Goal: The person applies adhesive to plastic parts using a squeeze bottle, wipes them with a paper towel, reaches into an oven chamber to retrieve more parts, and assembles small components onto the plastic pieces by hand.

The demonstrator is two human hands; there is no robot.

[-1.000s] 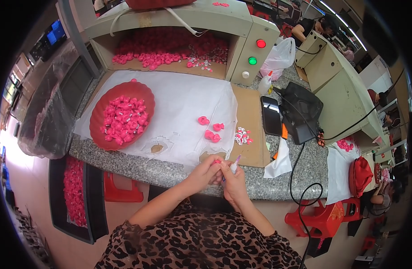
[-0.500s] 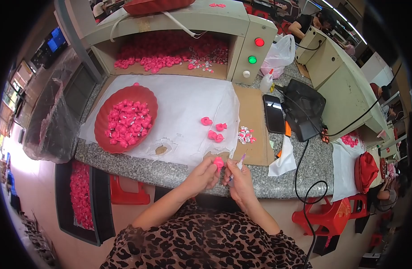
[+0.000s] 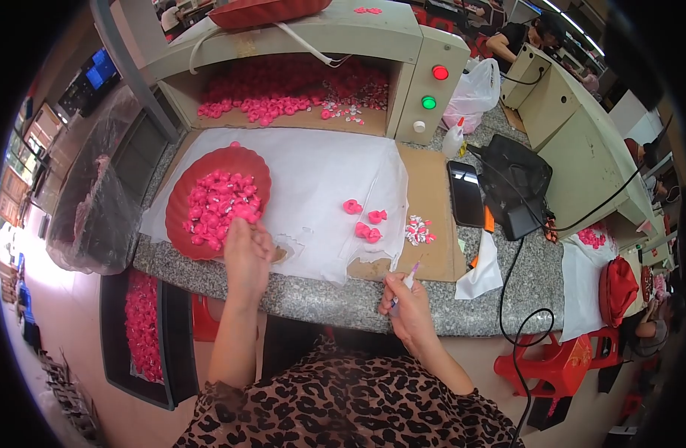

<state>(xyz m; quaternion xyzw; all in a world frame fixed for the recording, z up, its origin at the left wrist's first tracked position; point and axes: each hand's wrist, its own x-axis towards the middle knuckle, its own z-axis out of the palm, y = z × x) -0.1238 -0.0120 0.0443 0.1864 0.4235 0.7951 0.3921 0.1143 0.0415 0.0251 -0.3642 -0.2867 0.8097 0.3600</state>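
My left hand [image 3: 248,257] is at the right rim of the red scalloped bowl [image 3: 180,179], its fingertips at a pink piece [image 3: 246,211] by the heap of pink pieces [image 3: 217,200]. Its fingers are closed on that piece. My right hand [image 3: 407,302] is closed round a slim white tube with a purple tip [image 3: 410,278], over the counter's front edge. On the white sheet [image 3: 313,172] lie several loose pink pieces [image 3: 368,232]. Beside them, a small pile of white and pink bits [image 3: 419,231] rests on the cardboard [image 3: 432,187].
Behind the sheet stands a beige machine [image 3: 438,89] with pink pieces inside. On the right are a phone [image 3: 466,194], a squeeze bottle [image 3: 453,140], a black bag [image 3: 513,179] and a cable. A dark bin [image 3: 177,336] stands below left. A person [image 3: 518,37] sits at the back right.
My left hand has moved left from beside my right hand to the bowl, carrying a pink piece. My right hand still holds the tube near the counter's edge. The view has shifted slightly.
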